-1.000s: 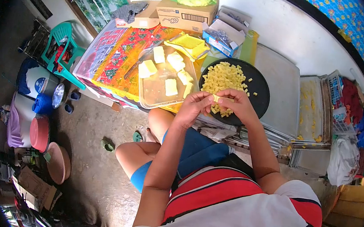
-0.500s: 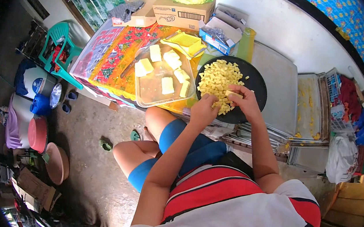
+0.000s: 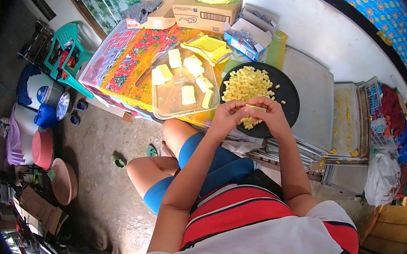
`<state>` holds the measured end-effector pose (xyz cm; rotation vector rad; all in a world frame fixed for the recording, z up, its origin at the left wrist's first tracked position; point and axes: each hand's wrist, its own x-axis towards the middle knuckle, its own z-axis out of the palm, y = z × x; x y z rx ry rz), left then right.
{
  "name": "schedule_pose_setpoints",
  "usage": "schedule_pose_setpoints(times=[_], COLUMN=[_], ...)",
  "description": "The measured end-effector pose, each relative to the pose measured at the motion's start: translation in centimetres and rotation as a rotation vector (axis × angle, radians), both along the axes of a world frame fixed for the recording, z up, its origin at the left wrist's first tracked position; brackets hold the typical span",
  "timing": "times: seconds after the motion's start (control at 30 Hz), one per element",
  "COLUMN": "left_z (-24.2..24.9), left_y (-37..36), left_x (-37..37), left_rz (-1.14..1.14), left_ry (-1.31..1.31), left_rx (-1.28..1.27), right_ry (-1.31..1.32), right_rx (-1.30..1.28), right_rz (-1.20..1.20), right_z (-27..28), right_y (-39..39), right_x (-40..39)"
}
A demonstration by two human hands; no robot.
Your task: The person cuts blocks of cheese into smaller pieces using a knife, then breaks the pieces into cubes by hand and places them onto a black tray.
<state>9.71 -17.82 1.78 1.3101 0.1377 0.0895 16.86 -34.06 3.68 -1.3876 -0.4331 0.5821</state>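
Observation:
Both hands meet over the near side of a round black tray. My left hand and my right hand pinch a pale yellow strip between them, its ends covered by the fingers. Under and beyond the hands lies a heap of small yellow cubes, with a few loose ones near the tray's right side. To the left, a clear plastic container holds several larger yellow blocks. A yellow ridged rack rests at the container's far edge, and a knife lies along its left side.
Cardboard boxes and a blue-and-white box stand at the back of the cloth-covered table. On the right are stacked metal trays and a plastic crate. A green chair and basins occupy the left.
My hands have come together, the right moving slightly left and the left slightly up and right. The yellow strip now spans between both hands.

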Motion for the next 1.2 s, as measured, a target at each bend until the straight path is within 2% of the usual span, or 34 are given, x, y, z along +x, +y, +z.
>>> schedule_pose_setpoints(times=[0.1, 0.5, 0.6, 0.7, 0.8, 0.9, 1.0, 1.1, 1.2], left_z=[-0.7, -1.7, -3.6, -2.5, -3.6, -5.5, -0.4, -0.7, -0.7], left_y=[0.7, 0.3, -0.4, -1.3, -1.4, -1.4, -1.0, -0.7, -0.4], left_x=[0.1, 0.3, 1.3, 0.8, 1.3, 2.3, 1.2, 1.2, 1.0], left_rz=[-0.073, -0.062, -0.004, 0.057, 0.077, 0.128, 0.067, 0.046, -0.031], left_ry=[0.033, 0.094, -0.079, -0.026, -0.04, -0.131, 0.067, -0.002, 0.017], left_rx=[-0.004, -0.102, 0.478, 0.833, 0.794, 0.236, 0.025, 0.065, -0.042], right_ry=[0.022, 0.098, 0.084, 0.057, 0.04, 0.016, 0.028, 0.056, 0.084], right_rx=[0.016, 0.052, 0.038, 0.019, -0.002, -0.021, -0.02, 0.019, 0.061], right_rz=[-0.006, -0.177, -0.182, -0.169, -0.153, -0.145, -0.129, -0.109, -0.081], right_z=[0.0, -0.4, -0.5, -0.6, -0.8, -1.1, -1.6, -1.3, -1.2], right_y=[0.0, -1.1, -1.2, -1.1, -1.2, -1.3, -1.2, -0.9, -0.6], right_x=[-0.1, 1.1, 1.2, 1.2, 1.5, 1.4, 1.5, 1.2, 1.0])
